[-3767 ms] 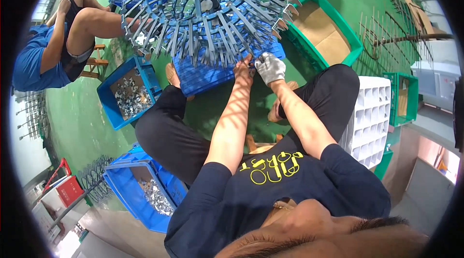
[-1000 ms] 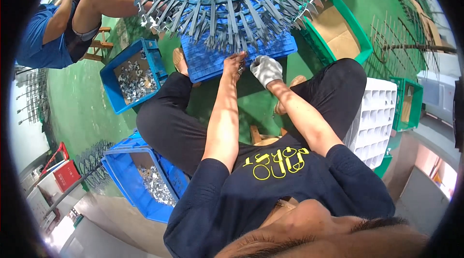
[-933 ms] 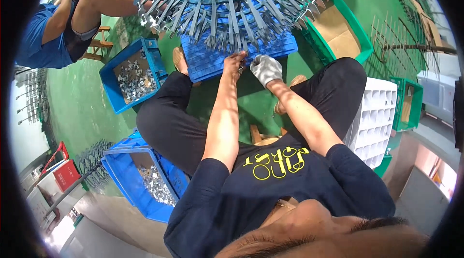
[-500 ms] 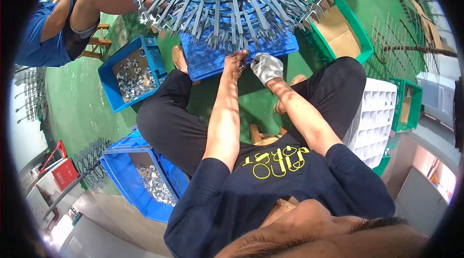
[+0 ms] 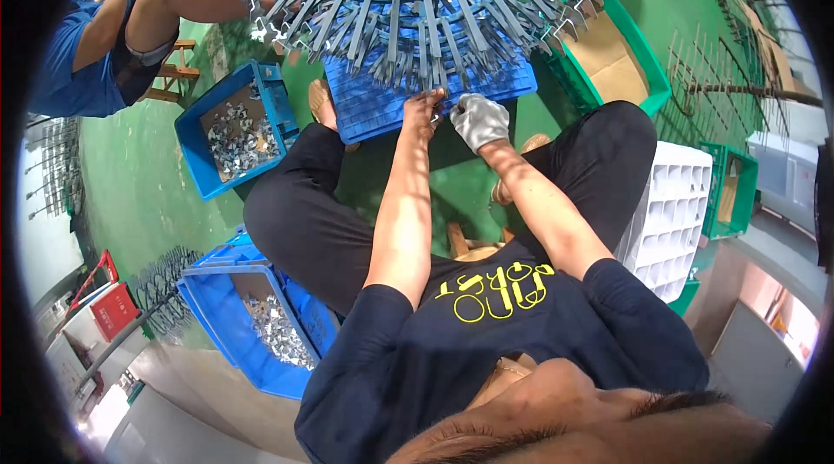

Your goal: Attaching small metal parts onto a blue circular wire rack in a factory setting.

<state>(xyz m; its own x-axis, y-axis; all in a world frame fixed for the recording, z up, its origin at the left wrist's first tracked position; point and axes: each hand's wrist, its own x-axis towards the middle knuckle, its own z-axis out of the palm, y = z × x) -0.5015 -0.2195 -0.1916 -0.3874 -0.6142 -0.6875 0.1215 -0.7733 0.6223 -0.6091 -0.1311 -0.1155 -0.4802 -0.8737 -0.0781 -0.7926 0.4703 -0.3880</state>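
Note:
A round metal rack (image 5: 426,16) with tiers of radiating hooked prongs stands in front of me. At its near edge my bare left hand (image 5: 422,114) is closed, and a small shiny metal piece (image 5: 436,119) shows at its fingers. Close beside it, my right hand (image 5: 480,122), in a pale grey work glove, has its fingers curled together near the prong tips. What the gloved fingers hold, if anything, is hidden. Beneath the rack and just beyond both hands lies a blue plastic crate (image 5: 373,121).
Small metal parts fill a blue bin (image 5: 195,155) at left and another blue bin (image 5: 217,316) nearer me. To the right are a green crate (image 5: 656,86) lined with cardboard and a white divided tray (image 5: 673,203). A co-worker (image 5: 95,51) sits at far left.
The rack's prongs have shifted slightly, as if it turned a little. Both my hands stay nearly in place, with only tiny finger movement.

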